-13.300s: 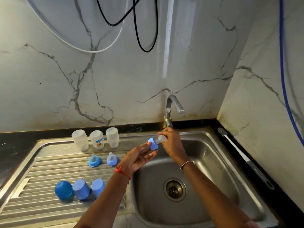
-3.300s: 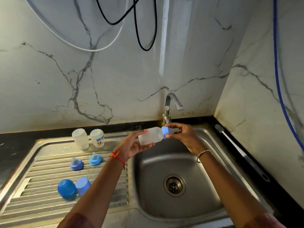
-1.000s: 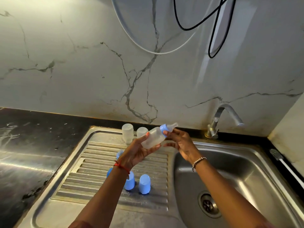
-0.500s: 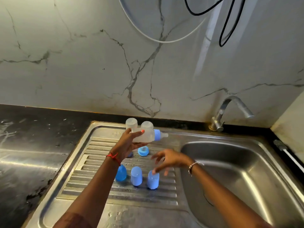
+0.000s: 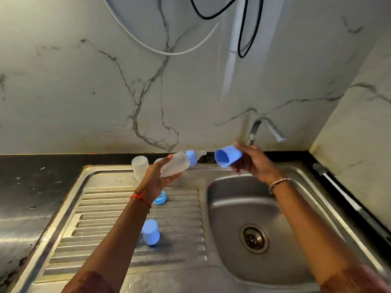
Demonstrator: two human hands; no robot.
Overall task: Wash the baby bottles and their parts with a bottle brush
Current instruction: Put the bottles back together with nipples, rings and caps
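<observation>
As things stand, step: looks like reassembly, capping a washed baby bottle (image 5: 173, 166), not scrubbing. That's my read only.
Next move: line the cap mouth up with the teat (image 5: 200, 153) and push on straight. Both parts are in the air, so a skewed approach could bend the teat.
Spare bottle body (image 5: 139, 166): upright, left of the sink bowl (image 5: 232, 212), toward the wall.
Left hand (image 5: 157, 178): left of the bowl. Fingers curl under the bottle, thumb on top, gripping it.
Baby bottle: nearly level in that hand, with the blue collar and teat pointing toward the bowl, clear of the fingers.
Loose blue collar (image 5: 161, 198): left of the bowl, partly hidden by the left wrist.
Spare cap (image 5: 150, 231): upended, left of the bowl, nearer the person.
Held cap (image 5: 227, 155): above the bowl's far-left rim, mouth facing the teat, near it but not touching.
Right hand (image 5: 252, 162): above the bowl's far rim, fingers wrapped round the cap's closed end.
Bottle brush (image 5: 338, 190): right of the bowl, lying untouched.
</observation>
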